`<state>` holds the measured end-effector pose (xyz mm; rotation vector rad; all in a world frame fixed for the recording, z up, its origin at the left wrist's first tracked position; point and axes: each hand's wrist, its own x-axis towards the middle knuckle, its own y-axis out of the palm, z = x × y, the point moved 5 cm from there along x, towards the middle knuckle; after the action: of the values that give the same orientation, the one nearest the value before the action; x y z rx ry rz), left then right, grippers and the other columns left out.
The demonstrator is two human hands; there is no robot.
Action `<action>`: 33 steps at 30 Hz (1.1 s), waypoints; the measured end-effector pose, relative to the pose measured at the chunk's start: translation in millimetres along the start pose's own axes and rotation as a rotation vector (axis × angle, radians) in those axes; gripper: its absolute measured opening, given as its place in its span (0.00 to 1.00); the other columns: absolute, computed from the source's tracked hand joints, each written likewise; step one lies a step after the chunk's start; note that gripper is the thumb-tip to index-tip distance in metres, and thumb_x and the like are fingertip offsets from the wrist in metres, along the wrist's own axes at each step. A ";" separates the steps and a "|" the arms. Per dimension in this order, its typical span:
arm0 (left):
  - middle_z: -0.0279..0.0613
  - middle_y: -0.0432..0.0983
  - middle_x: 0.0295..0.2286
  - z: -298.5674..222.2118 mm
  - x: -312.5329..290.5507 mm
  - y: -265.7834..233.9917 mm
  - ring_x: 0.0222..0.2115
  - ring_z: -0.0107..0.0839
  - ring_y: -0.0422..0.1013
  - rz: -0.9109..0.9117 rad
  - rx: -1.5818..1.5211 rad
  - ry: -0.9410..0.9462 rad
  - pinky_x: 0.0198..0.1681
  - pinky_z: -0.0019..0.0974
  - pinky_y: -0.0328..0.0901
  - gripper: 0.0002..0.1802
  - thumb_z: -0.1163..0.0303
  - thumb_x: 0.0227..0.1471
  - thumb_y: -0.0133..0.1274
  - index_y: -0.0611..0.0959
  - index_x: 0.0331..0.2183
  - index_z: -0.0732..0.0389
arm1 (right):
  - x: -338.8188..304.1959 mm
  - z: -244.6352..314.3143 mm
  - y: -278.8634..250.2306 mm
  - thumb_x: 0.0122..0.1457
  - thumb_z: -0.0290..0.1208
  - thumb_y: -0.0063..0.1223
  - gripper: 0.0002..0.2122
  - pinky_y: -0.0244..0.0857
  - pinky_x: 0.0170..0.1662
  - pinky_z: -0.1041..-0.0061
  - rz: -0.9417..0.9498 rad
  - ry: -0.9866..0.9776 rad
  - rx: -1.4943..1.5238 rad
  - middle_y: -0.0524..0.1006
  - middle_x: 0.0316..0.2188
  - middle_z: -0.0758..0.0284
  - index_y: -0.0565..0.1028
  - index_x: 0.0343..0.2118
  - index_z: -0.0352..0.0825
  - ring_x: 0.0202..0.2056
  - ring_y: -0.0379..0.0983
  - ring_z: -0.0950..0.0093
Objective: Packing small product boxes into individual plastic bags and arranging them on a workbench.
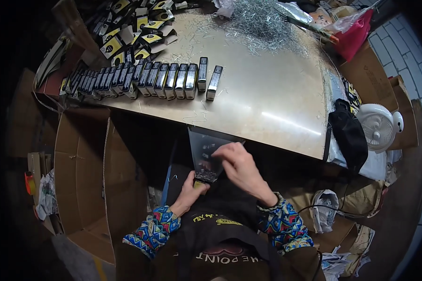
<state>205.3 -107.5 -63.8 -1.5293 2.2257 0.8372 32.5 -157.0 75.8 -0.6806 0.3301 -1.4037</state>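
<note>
A grey metal chute slopes down from the table's front edge and narrows toward me. Small shiny metal pieces gather at its lower end, and a few more lie along it. My left hand is closed around a small black-and-yellow box right at that narrow end. The box's inside cannot be made out. Over the chute's right side is my right hand, its fingers loosely bent toward the metal pieces and its thumb apart from them. Nothing shows in its grasp.
On the metal-topped table, a row of upright small boxes stands at left. Behind it lie heaped flat boxes. Farther back is a pile of thin metal pieces. A white fan and black bag sit right; a large carton stands left.
</note>
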 end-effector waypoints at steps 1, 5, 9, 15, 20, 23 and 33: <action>0.38 0.74 0.38 -1.7 -3.4 -0.4 0.40 0.26 0.69 0.005 0.177 0.055 0.44 0.32 0.65 0.28 0.72 0.46 0.59 0.68 0.49 0.64 | -3.2 -1.0 13.3 0.47 0.14 0.48 0.12 0.67 0.45 0.67 0.016 -0.011 -0.021 0.74 0.38 0.60 0.76 0.36 0.32 0.41 0.71 0.60; 0.52 0.72 0.43 -7.6 -8.4 -2.9 0.45 0.43 0.72 -0.129 0.651 0.244 0.46 0.39 0.66 0.32 0.70 0.44 0.62 0.65 0.49 0.63 | -22.6 4.4 67.5 0.48 0.20 0.52 0.16 0.64 0.42 0.67 0.058 -0.202 -0.418 0.72 0.40 0.59 0.72 0.43 0.29 0.41 0.69 0.62; 0.57 0.70 0.44 -1.3 -8.4 -10.8 0.44 0.55 0.69 -0.125 0.936 0.518 0.46 0.46 0.66 0.33 0.68 0.40 0.65 0.68 0.47 0.63 | -50.7 1.3 85.1 0.51 0.23 0.52 0.17 0.65 0.43 0.67 0.315 -0.198 -0.210 0.73 0.42 0.58 0.72 0.46 0.29 0.42 0.70 0.61; 0.57 0.63 0.52 -28.2 -30.4 -15.9 0.54 0.52 0.60 -0.079 0.911 0.516 0.59 0.44 0.54 0.45 0.78 0.39 0.57 0.59 0.60 0.67 | -40.7 -19.1 66.7 0.56 0.31 0.50 0.09 0.71 0.37 0.59 0.190 0.139 0.158 0.78 0.27 0.52 0.77 0.32 0.32 0.32 0.76 0.53; 0.55 0.56 0.58 -45.8 -13.4 7.2 0.59 0.50 0.55 -0.006 1.046 0.864 0.62 0.47 0.49 0.47 0.74 0.43 0.55 0.54 0.63 0.64 | -41.7 -15.4 40.1 0.52 0.29 0.49 0.09 0.66 0.27 0.63 0.054 0.101 0.246 0.74 0.19 0.51 0.75 0.24 0.27 0.25 0.74 0.55; 0.54 0.53 0.61 -64.2 -13.1 38.2 0.61 0.48 0.54 0.084 0.905 0.866 0.63 0.46 0.48 0.48 0.66 0.48 0.57 0.51 0.64 0.63 | -53.5 -19.9 5.0 0.52 0.30 0.50 0.10 0.67 0.28 0.63 -0.154 0.132 0.368 0.75 0.19 0.51 0.76 0.24 0.27 0.26 0.75 0.56; 0.54 0.54 0.60 -79.5 -5.0 57.1 0.59 0.46 0.56 -0.067 1.073 0.957 0.62 0.44 0.51 0.43 0.69 0.51 0.58 0.55 0.63 0.62 | -56.8 -13.4 -9.0 0.53 0.31 0.51 0.12 0.68 0.28 0.63 -0.068 0.058 0.220 0.76 0.21 0.50 0.76 0.26 0.23 0.25 0.75 0.55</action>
<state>160.0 -138.5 17.5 -1.4536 2.3801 -1.2229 8.2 -105.3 61.0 -0.4746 0.1955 -1.5005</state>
